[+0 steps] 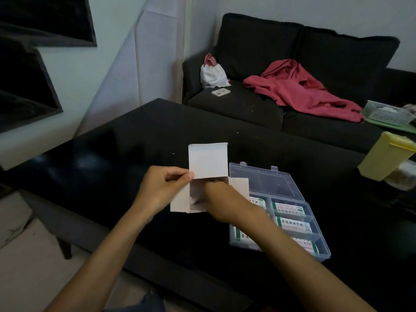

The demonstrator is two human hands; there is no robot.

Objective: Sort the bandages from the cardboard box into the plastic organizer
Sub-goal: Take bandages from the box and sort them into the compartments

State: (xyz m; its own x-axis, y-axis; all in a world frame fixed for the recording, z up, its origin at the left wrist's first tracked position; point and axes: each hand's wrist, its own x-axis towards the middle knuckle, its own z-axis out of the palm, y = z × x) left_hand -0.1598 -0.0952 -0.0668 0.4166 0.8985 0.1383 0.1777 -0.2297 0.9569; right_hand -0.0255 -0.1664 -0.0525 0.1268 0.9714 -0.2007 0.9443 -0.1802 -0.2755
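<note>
The left hand (162,188) pinches the cardboard box (203,176); the right hand (221,201) digs inside, fingers hidden. The box could tip, spilling bandages (290,209) away from the plastic organizer (315,221) at four o'clock.

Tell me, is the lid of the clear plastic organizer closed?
No, the plastic organizer lies on the table with its lid swung back flat, and bandage packs show in its open compartments.

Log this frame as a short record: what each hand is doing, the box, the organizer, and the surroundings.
left hand: pinches the open flap of the cardboard box
right hand: fingers reach inside the box; grip hidden
organizer: clear plastic, lid open, on the black table, right of the box
bandages: white-and-green packs in several compartments
background: red jacket on the dark sofa
</note>
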